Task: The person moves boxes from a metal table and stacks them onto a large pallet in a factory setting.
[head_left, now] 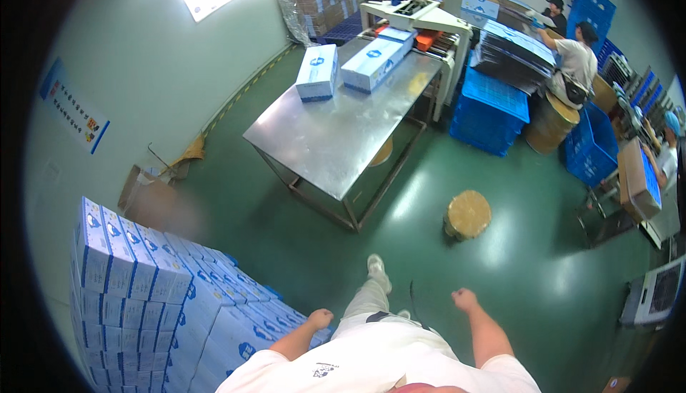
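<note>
My left hand [321, 319] hangs beside my left thigh with its fingers curled and nothing visible in it. Close by it is the stack of light-blue and white cartons [243, 321], though I cannot tell whether they touch. My right hand [464, 299] is held out over the green floor, loosely fisted and holding nothing I can see. Ahead stands a steel table [321, 139]. On it lie a long blue-and-white carton [316, 71] and, to its right, more cartons [373, 64] in line with the machine [421, 18].
A round stool-like drum [468, 214] stands on the floor right of the table. Blue crates [489, 111] and seated co-workers [577, 57] are at the far right. Flattened brown cardboard [146, 193] leans by the left wall. A white appliance [654, 293] sits at the right edge.
</note>
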Demonstrator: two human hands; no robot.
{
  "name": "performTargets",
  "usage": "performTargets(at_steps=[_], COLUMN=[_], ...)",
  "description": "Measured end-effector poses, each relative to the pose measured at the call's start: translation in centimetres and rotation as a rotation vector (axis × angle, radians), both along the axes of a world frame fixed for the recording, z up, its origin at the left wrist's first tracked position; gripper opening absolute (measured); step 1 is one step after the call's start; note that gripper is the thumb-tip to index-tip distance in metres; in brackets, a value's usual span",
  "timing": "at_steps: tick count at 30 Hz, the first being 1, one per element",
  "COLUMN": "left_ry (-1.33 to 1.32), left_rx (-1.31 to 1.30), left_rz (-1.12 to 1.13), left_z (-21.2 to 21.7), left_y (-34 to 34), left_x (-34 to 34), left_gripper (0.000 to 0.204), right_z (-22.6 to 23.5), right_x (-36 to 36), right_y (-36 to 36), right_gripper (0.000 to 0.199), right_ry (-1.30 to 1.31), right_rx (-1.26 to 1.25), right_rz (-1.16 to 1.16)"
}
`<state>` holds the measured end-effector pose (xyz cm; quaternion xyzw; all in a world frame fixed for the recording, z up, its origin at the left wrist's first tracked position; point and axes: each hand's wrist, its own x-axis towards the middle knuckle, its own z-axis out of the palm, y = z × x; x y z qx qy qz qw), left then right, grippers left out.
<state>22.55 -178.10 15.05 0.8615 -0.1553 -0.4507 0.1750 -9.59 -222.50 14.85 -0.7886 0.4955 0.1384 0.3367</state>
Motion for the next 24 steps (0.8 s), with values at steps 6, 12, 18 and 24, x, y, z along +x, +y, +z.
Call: performTargets(at_steps=[6, 12, 18, 24], left_ry=[0.041, -0.065, -0.065, -0.069], left_rx=[0.133, -0.152, -0.315, -0.136], left_rz=[-0.161, 0.125, 0.606, 1.008], left_z=[-4.0, -1.3, 7.4, 2.9], left_y=[-8.1, -20.9, -28.6, -26.5], left_x=[9.1, 23.2, 32.9, 29.3], left_gripper=[0.041, 0.035, 0.036, 0.031], right_z=[-0.4, 0.2, 6.0, 7.4], right_x=[18.7, 31.0, 45.2, 65.5], right_y=[-16.2, -17.3, -19.9, -33.3], right_gripper=[0.035, 0.033, 0.028, 0.027], right_ry=[-0.225, 0.001, -0.117, -0.478], right_rx=[-0.043, 0.033, 0.054, -0.231], right_rz=[-0.247, 0.134, 0.339, 0.633])
